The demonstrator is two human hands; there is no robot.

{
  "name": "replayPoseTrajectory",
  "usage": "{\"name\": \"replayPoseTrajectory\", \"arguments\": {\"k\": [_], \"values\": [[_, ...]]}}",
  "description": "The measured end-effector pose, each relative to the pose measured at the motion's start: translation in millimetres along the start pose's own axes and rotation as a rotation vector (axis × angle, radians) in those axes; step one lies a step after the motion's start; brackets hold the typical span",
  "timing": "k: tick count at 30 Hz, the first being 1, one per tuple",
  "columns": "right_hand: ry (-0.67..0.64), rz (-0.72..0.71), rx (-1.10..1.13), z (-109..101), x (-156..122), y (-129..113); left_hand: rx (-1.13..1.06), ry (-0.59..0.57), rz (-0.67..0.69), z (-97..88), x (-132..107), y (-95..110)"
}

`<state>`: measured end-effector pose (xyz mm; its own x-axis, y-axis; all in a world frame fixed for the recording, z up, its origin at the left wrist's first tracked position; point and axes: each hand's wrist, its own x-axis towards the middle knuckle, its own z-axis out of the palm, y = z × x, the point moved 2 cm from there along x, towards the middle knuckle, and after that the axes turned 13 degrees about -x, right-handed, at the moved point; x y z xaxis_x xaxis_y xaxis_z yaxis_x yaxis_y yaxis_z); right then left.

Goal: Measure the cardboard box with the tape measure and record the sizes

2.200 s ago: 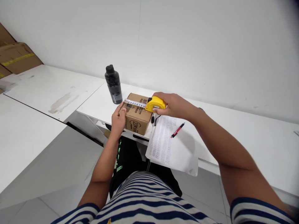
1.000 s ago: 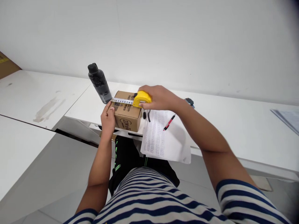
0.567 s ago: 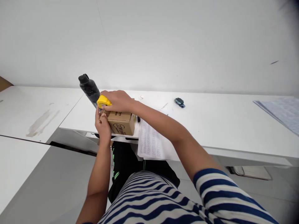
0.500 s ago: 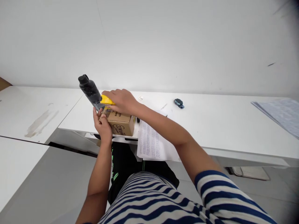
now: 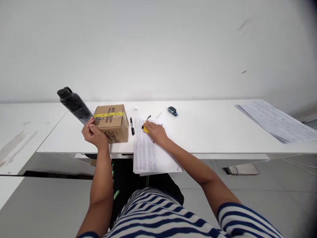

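A brown cardboard box (image 5: 111, 121) with dark print and a yellow strip across its top sits near the table's front edge. My left hand (image 5: 95, 133) is closed at the box's left end, its fingers bent against that side. Right behind those fingers a dark bottle (image 5: 75, 105) leans left in view, its base hidden. My right hand (image 5: 156, 131) is closed over a yellow tool with a black end, which looks like a tape measure (image 5: 145, 129), low over the written sheets (image 5: 146, 155). A black pen (image 5: 132, 126) lies between the box and the sheets.
Behind the sheets are a small white round thing (image 5: 134, 108), a thin pale stick (image 5: 158, 115) and a dark, shiny, small object (image 5: 172, 111). More papers (image 5: 274, 119) lie at the right. The written sheets overhang the white table's (image 5: 210, 132) front edge.
My right hand has moved right with the yellow tool, from above the box's left end to the sheets. The box top and pen now show. My left hand stays at the box.
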<state>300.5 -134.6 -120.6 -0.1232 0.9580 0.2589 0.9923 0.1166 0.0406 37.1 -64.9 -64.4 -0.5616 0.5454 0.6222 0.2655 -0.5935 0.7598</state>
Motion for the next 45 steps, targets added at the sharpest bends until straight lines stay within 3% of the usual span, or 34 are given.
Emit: {"name": "replayPoseTrajectory", "arguments": {"k": [4, 7, 8, 10, 13, 15, 18, 20, 23, 26, 30, 31, 34, 37, 39, 42, 45], "values": [[0.043, -0.074, 0.027, 12, -2, -2, 0.08, -0.031, 0.134, 10.5, 7, -2], [0.047, -0.166, 0.056, 11, -5, -4, 0.118, -0.033, 0.333, 8.1, -12, 7], [0.048, -0.194, 0.074, 10, -7, -3, 0.105, -0.095, 0.389, 7.6, -23, 12], [0.065, -0.191, 0.119, 8, -7, 6, 0.069, -0.358, 0.446, 10.9, -51, 22], [0.169, 0.07, 0.167, 8, 0, 47, 0.106, -0.83, 0.347, 26.3, -92, 36], [0.253, 0.381, 0.163, 11, 6, 90, 0.179, -1.011, 0.225, 39.9, -111, 41], [0.196, 0.728, 0.134, 25, 19, 151, 0.282, -1.141, 0.087, 57.2, -125, 36], [0.085, 0.752, 0.148, 35, 29, 177, 0.328, -1.163, 0.035, 62.4, -129, 25], [0.021, 0.678, 0.165, 40, 39, 188, 0.327, -1.129, 0.029, 61.2, -130, 10], [0.106, 0.661, 0.145, 21, 34, 168, 0.245, -1.065, 0.044, 54.0, -128, 4], [0.208, 0.518, 0.243, -24, 5, 91, 0.048, -1.026, -0.063, 41.4, -123, 16], [0.181, 0.483, 0.278, -32, -3, 67, -0.013, -1.019, -0.135, 38.2, -122, 20], [-0.06, 0.323, 0.288, -42, -19, -2, -0.18, -0.996, -0.419, 29.6, -122, 28], [-0.109, 0.17, 0.264, -37, -20, -44, -0.182, -0.948, -0.598, 21.4, -119, 25], [-0.097, 0.064, 0.27, -33, -19, -52, -0.091, -0.943, -0.614, 15.4, -113, 18], [-0.102, -0.065, 0.301, -30, -23, -37, 0.211, -1.028, -0.461, 6.4, -101, 9], [-0.053, 0.03, 0.281, -30, -35, 2, 0.54, -1.091, -0.214, 0.0, -95, 6]]}}
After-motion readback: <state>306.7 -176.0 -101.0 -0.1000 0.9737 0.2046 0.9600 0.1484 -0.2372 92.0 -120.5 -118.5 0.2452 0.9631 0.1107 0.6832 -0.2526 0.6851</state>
